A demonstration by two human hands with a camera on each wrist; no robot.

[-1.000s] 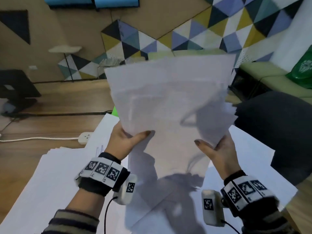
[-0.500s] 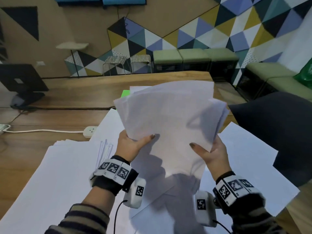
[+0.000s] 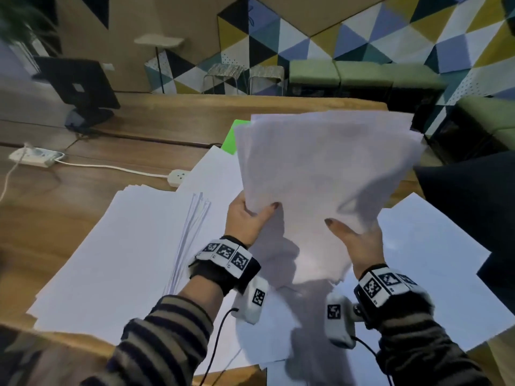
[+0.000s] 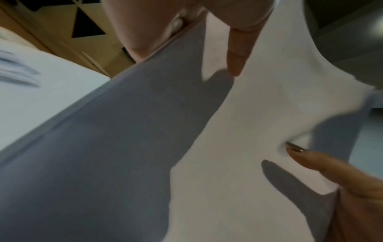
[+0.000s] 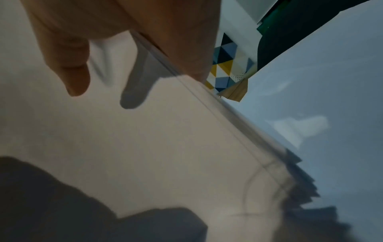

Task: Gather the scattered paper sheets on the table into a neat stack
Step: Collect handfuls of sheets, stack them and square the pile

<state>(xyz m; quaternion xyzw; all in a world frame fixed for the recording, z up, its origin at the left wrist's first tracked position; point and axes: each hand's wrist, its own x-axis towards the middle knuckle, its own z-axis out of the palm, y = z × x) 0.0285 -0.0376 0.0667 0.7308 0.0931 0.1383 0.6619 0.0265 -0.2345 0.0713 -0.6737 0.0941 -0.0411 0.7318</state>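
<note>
A loose bundle of white paper sheets stands tilted above the table, its far edges fanned out unevenly. My left hand grips its left edge with the thumb on the near face. My right hand grips the right edge the same way. In the left wrist view the bundle fills the frame, with the left thumb and the right thumb on it. The right wrist view shows the stacked sheet edges under the right hand. More sheets lie on the table at left and right.
The wooden table carries a white power strip, a cable to a white socket, a monitor at far left and something green behind the bundle. A dark chair back stands at the right.
The bundle has come down and tilted away from me, so the table's far edge and the benches now show above it. Both hands keep their grip on its sides.
</note>
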